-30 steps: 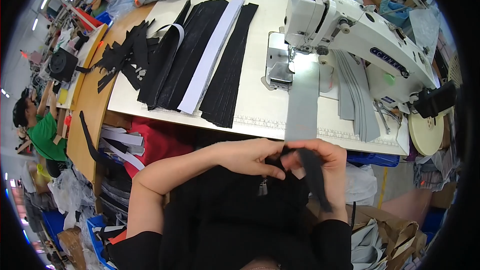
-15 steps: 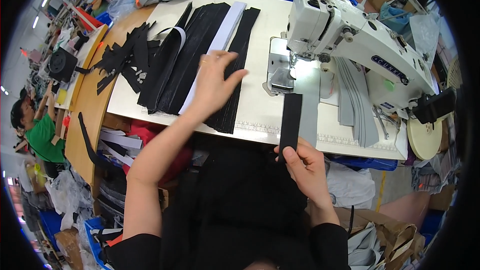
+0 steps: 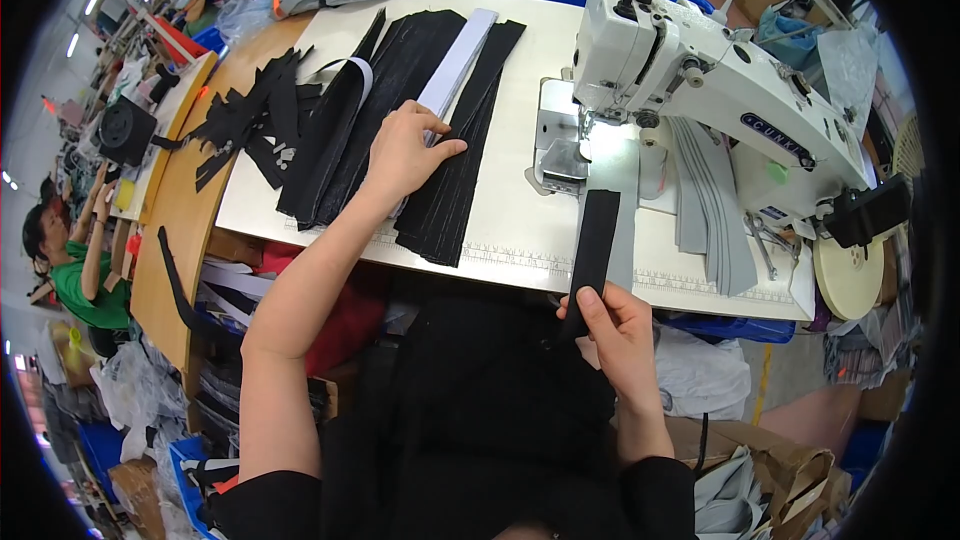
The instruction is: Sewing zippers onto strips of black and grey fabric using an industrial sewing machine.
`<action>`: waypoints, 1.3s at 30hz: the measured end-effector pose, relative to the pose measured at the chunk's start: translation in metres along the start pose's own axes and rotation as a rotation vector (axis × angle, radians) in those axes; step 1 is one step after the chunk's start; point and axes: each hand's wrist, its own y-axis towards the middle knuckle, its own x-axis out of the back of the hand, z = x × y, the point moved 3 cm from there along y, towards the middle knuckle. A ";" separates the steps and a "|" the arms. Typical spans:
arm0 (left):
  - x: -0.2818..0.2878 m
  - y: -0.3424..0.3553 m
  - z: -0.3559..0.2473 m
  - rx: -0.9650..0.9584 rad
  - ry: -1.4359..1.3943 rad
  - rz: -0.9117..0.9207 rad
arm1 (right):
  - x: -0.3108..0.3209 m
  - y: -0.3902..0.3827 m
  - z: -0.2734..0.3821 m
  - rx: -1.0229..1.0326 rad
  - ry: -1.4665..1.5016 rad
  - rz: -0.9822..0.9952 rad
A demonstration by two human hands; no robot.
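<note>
Your left hand (image 3: 408,152) has narrowed its spread at the black stack (image 3: 452,195) toward 3 o'clock, gripping or not I cannot tell; your right hand (image 3: 615,330) pinches a black strip (image 3: 597,240) pointing 12 o'clock, now overlapping the grey strip (image 3: 614,165) more.

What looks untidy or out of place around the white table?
Short black fabric scraps lie jumbled where the white table meets the brown wooden table, at left; this looks odd beside long black fabric strips laid in stacks.
</note>
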 end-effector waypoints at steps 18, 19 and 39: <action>-0.072 -0.035 -0.113 -0.095 -0.755 0.281 | 0.019 0.031 0.024 -0.151 0.066 -0.085; -0.073 -0.033 -0.109 -0.101 -0.696 0.265 | 0.025 0.035 0.028 -0.156 0.082 -0.089; -0.076 -0.062 -0.131 -0.396 -0.330 0.163 | 0.027 0.022 -0.023 0.906 -0.913 -0.278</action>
